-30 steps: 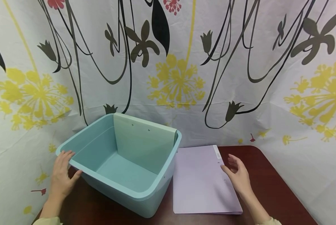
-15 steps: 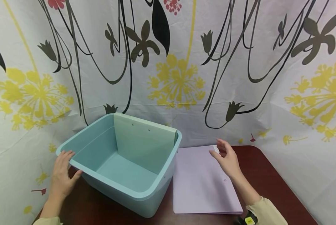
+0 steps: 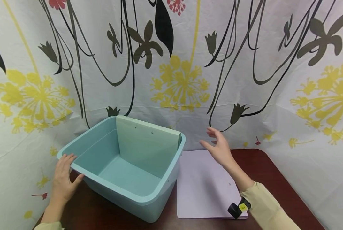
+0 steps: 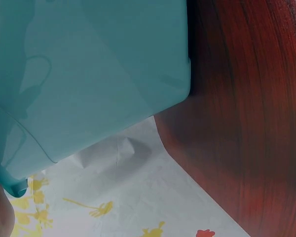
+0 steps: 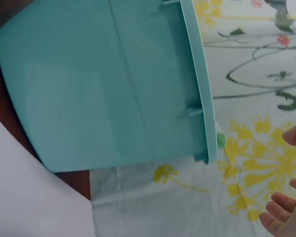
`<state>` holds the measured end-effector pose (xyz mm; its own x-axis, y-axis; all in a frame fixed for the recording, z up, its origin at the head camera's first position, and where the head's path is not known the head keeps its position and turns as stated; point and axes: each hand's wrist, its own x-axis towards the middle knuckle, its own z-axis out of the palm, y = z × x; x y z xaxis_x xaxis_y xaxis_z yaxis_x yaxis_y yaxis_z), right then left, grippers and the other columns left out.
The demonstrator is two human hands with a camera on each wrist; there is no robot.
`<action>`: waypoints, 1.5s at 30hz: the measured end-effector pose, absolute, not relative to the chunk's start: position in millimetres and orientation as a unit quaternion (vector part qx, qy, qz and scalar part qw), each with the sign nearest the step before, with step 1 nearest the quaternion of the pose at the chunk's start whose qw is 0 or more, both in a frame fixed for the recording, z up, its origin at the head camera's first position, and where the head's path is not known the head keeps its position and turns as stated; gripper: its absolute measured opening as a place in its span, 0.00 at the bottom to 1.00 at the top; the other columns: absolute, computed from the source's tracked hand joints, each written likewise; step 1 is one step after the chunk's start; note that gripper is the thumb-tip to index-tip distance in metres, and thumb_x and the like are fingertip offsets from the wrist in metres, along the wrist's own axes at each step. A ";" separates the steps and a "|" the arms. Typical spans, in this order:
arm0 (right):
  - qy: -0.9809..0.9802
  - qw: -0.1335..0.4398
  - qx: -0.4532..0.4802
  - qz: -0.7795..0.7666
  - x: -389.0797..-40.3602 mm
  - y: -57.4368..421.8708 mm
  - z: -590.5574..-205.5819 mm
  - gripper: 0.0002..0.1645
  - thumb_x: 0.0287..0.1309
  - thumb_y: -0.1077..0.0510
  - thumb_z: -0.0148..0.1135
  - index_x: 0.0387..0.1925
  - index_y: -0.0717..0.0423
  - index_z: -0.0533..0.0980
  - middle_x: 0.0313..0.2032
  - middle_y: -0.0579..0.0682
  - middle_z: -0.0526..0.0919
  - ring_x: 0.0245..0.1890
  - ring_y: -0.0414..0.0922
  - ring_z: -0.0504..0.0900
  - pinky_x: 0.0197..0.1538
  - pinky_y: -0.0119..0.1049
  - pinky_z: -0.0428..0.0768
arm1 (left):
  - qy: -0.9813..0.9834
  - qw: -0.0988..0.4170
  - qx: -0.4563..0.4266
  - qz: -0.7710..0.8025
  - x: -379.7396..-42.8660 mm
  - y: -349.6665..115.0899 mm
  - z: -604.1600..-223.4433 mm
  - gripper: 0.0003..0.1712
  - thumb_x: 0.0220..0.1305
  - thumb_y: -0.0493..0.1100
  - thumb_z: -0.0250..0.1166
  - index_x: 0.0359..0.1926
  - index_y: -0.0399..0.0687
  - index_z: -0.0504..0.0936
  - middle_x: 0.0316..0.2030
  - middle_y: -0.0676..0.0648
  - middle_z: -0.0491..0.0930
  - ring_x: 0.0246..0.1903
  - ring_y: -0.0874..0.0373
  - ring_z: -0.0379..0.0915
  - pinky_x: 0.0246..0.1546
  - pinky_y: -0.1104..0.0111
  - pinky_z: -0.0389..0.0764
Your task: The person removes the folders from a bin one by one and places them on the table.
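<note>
In the head view my left hand (image 3: 63, 180) rests at the near left corner of the blue plastic tub (image 3: 128, 199), fingers lying over the rim and thumb along the outer front side. A pale green file folder (image 3: 145, 143) stands upright inside the tub against its far wall. My right hand (image 3: 217, 148) is raised, empty, above the far end of a lilac file folder (image 3: 201, 188) that lies flat right of the tub. Its thumb and fingers are spread apart. In the right wrist view that hand (image 5: 288, 207) shows at the right edge, apart from the tub's rim.
A dark red-brown wooden table (image 3: 263, 166) bears the tub and the lilac folder. Behind it hangs a white cloth (image 3: 186, 127) with a flower print, close to the table's far edge. A black wrist camera (image 3: 239, 207) is strapped at the right sleeve.
My right hand has moved from the lilac folder's right edge up and left, over its far end toward the tub. The left hand, tub and both folders have stayed put.
</note>
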<state>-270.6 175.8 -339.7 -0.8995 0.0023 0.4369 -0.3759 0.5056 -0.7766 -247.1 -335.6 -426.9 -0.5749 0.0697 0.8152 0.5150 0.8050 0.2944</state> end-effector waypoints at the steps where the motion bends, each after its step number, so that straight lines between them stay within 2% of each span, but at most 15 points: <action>1: -0.846 0.194 0.117 0.482 -271.9 172.0 -337.2 0.35 0.53 0.56 0.63 0.61 0.60 0.61 0.56 0.61 0.69 0.56 0.54 0.66 0.55 0.51 0.67 | -0.848 0.429 -0.174 -0.259 -247.5 -336.0 -427.0 0.50 0.52 0.72 0.53 0.54 0.29 0.67 0.53 0.29 0.65 0.63 0.39 0.49 0.65 0.51 0.43; 20: -0.839 0.169 0.166 0.490 -290.5 121.6 -308.5 0.37 0.53 0.53 0.63 0.62 0.58 0.60 0.59 0.56 0.67 0.59 0.51 0.65 0.57 0.49 0.65 | -0.851 0.422 -0.169 -0.264 -247.6 -334.8 -425.5 0.50 0.51 0.72 0.53 0.55 0.31 0.67 0.54 0.30 0.65 0.64 0.40 0.48 0.65 0.51 0.43; 25: -0.848 0.167 0.197 0.463 -302.6 115.1 -311.2 0.37 0.54 0.54 0.62 0.63 0.60 0.59 0.60 0.57 0.65 0.60 0.51 0.64 0.59 0.49 0.64 | -0.853 0.418 -0.168 -0.263 -247.5 -335.3 -426.5 0.49 0.51 0.71 0.54 0.56 0.31 0.66 0.55 0.30 0.65 0.64 0.40 0.48 0.65 0.51 0.43; 33: -0.846 0.165 0.216 0.458 -316.2 108.6 -318.5 0.35 0.53 0.56 0.62 0.61 0.61 0.61 0.57 0.60 0.68 0.58 0.53 0.66 0.58 0.52 0.64 | -0.851 0.420 -0.166 -0.269 -246.3 -334.7 -427.2 0.50 0.51 0.73 0.52 0.56 0.31 0.67 0.55 0.30 0.65 0.64 0.40 0.48 0.64 0.50 0.43; 45: -0.830 0.123 0.216 0.499 -335.2 88.9 -328.3 0.38 0.53 0.49 0.62 0.63 0.56 0.60 0.58 0.55 0.68 0.59 0.49 0.66 0.60 0.47 0.63 | -0.846 0.427 -0.174 -0.267 -247.7 -335.6 -428.1 0.50 0.51 0.73 0.53 0.55 0.30 0.67 0.54 0.29 0.65 0.64 0.40 0.49 0.65 0.51 0.43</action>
<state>-335.2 88.9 -328.3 -0.8760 -0.2366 0.4202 -0.4821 0.4093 -0.7746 -247.7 -335.6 -428.1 -0.5748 0.0670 0.8155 0.5230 0.7966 0.3032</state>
